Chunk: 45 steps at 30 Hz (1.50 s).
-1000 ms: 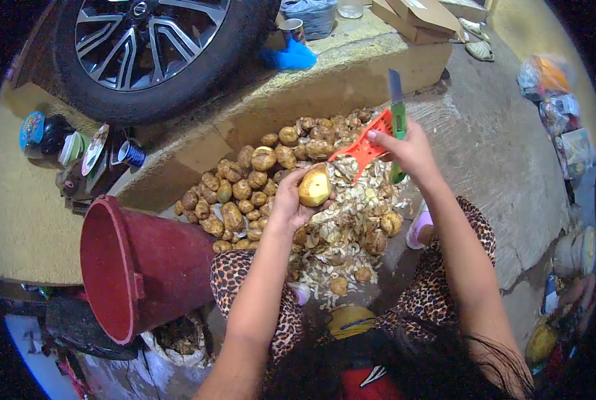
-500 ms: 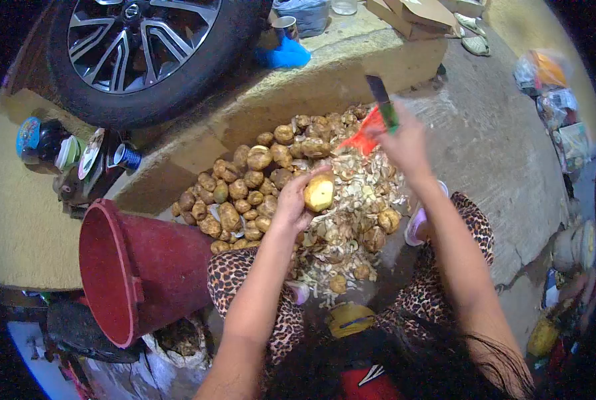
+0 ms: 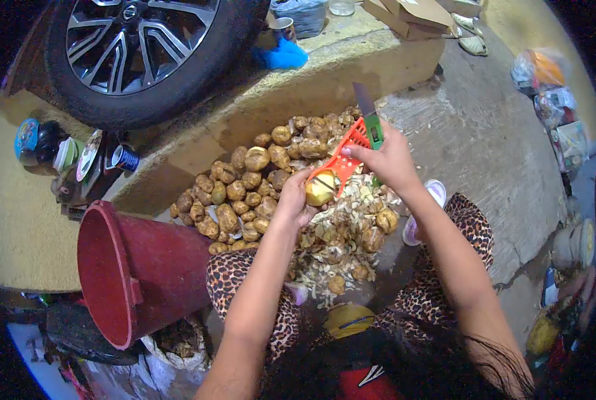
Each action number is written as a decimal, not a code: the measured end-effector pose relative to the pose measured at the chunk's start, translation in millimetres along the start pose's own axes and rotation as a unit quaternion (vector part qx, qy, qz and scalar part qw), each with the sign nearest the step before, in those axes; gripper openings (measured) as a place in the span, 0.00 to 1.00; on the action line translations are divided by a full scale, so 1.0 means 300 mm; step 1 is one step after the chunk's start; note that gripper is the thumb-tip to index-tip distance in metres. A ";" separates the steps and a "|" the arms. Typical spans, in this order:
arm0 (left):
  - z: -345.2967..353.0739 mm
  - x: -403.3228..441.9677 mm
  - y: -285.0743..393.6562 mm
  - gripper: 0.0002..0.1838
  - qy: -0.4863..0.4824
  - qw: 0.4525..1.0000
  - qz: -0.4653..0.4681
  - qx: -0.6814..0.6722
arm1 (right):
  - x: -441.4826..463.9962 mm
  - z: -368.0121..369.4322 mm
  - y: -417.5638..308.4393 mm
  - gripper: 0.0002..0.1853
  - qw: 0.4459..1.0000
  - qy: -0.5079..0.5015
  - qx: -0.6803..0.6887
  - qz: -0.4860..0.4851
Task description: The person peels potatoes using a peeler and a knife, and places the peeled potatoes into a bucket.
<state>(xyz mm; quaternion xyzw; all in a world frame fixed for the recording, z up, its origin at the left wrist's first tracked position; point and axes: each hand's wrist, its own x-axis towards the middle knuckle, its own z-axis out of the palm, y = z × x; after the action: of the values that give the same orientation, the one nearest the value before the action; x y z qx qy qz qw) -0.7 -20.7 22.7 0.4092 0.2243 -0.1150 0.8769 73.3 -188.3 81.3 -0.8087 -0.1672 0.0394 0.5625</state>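
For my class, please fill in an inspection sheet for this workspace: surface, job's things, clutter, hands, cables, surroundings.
Surface: concrete floor, strewn with pale peelings between the legs.
Job's things: partly peeled potato with the orange peeler across it; mostly unpeeled potatoes heaped by the ledge.
Clutter: blue plastic and a cardboard box on the ledge.
Grippers: bare hands; left hand cups the potato, right hand holds the peeler and a green-handled knife, its blade exposed.
Cables: nothing seen.
Surroundings: car wheel; red bucket beside the left leg.
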 end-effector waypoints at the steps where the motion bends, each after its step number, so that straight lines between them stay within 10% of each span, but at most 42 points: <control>1: 0.004 0.001 0.001 0.17 -0.005 1.000 0.005 0.004 | 0.011 0.005 0.033 0.22 0.999 0.018 -0.005 -0.027; 11: -0.024 0.011 0.004 0.16 -0.016 0.997 0.017 0.068 | 0.016 -0.018 0.016 0.22 0.987 0.035 -0.090 -0.127; 17: -0.085 -0.031 0.009 0.14 0.017 0.981 0.131 0.141 | 0.143 -0.100 0.201 0.22 0.971 0.211 -0.112 -0.030; 20: -0.120 -0.034 0.029 0.13 0.032 0.992 0.088 0.081 | 0.042 -0.026 0.061 0.21 0.969 0.160 -0.146 -0.117; 32: -0.091 -0.016 0.016 0.19 -0.052 0.994 -0.017 -0.093 | 0.002 0.055 0.049 0.16 0.973 -0.071 0.205 0.084; 45: -0.007 -0.004 -0.005 0.14 0.016 0.999 0.047 0.018 | 0.010 0.037 0.046 0.19 0.993 -0.079 0.071 0.052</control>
<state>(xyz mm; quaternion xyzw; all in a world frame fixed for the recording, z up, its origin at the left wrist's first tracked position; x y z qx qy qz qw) -2.9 -20.2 21.0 0.4365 0.2167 -0.0708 0.8704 76.3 -181.7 64.8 -0.7688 -0.1651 0.1439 0.6008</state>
